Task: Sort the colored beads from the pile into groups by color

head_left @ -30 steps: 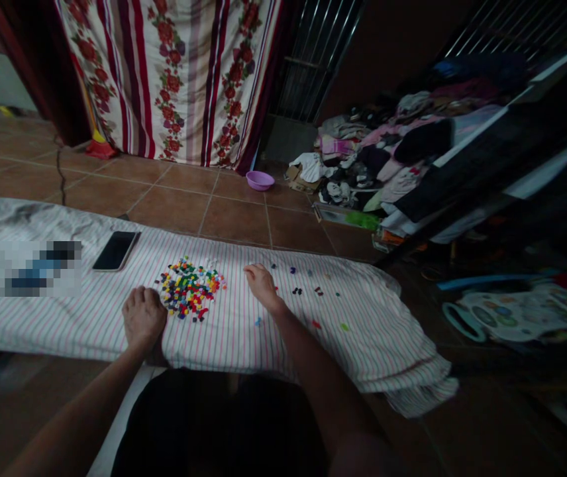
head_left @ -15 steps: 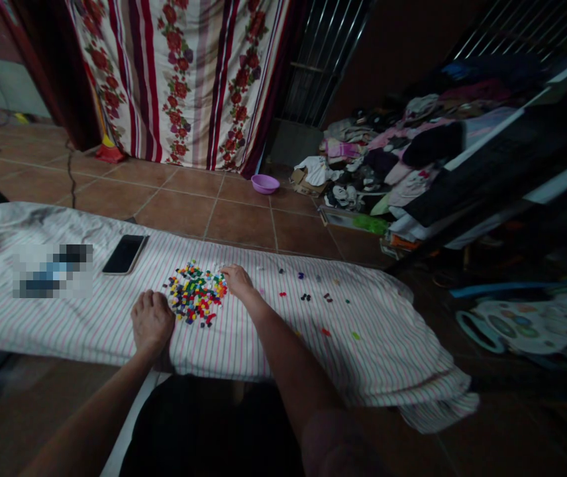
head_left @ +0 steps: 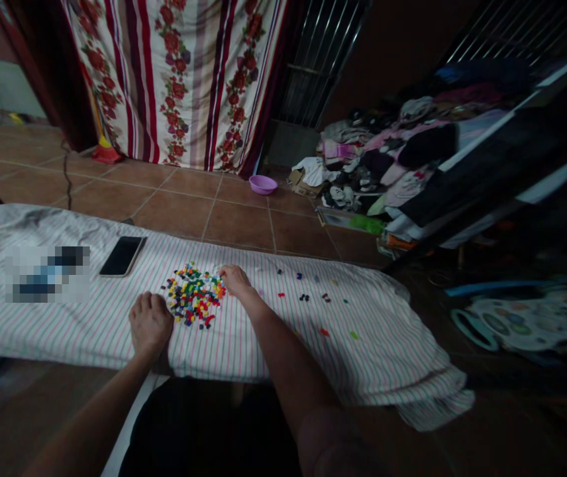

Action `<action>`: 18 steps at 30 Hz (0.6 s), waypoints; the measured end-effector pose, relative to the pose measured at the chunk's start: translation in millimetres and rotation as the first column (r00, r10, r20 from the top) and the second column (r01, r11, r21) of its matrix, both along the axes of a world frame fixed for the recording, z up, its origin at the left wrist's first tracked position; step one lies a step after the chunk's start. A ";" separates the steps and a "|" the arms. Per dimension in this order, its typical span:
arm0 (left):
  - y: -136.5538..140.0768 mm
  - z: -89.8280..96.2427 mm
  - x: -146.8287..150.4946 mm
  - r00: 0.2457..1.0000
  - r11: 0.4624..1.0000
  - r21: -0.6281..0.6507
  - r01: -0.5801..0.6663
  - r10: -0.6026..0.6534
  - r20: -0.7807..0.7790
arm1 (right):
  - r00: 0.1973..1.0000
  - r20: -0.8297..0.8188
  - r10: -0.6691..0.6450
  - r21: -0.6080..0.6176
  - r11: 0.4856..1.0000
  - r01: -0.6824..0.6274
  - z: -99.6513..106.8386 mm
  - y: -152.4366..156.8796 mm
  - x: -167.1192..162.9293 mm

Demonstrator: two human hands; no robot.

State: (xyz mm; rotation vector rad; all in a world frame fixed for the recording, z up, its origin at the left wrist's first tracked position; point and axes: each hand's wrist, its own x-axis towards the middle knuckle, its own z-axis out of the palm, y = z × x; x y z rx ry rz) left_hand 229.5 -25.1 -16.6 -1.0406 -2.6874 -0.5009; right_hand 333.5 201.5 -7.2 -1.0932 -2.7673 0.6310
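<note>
Small multicoloured plastic pieces sorted by hand on a striped cloth (head_left: 89, 324), seen from the wearer's head. The main pile of pieces (head_left: 194, 295) occupies the centre-left of the frame, mixing yellow, red, green, black and white. The left hand (head_left: 150, 322) lies palm down just left of the pile, fingers bent; its underside is hidden, so whether it grips anything cannot be told. The right hand (head_left: 235, 281) is at the pile's right edge, fingers drawn together and pointing left; its fingertips are too small to show how far they part or whether they hold a piece. Right of centre lie small separate groups, among them red pieces (head_left: 281, 295), black pieces (head_left: 304, 297), brown pieces (head_left: 326, 298), orange-red pieces (head_left: 324, 332) and lime-green pieces (head_left: 354, 335). A smartphone (head_left: 122, 256) lies at centre-left, beyond the left hand. Upper frame: a floral striped curtain (head_left: 194, 86), a purple basin (head_left: 263, 185) on floor tiles (head_left: 241, 222) and, at upper right, heaped clothes (head_left: 387, 142).
</note>
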 end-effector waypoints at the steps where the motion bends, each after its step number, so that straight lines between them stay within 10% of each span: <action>1: 0.0 -0.6 -0.4 1.000 1.000 0.002 -0.002 0.002 0.001 | 1.000 -0.009 -0.006 -0.002 1.000 0.006 0.8 -1.0 0.8; 18: 0.6 1.7 -0.1 1.000 0.999 -0.037 -0.005 0.005 -0.004 | 0.989 0.077 0.126 -0.008 0.992 -0.126 10.4 0.1 -1.0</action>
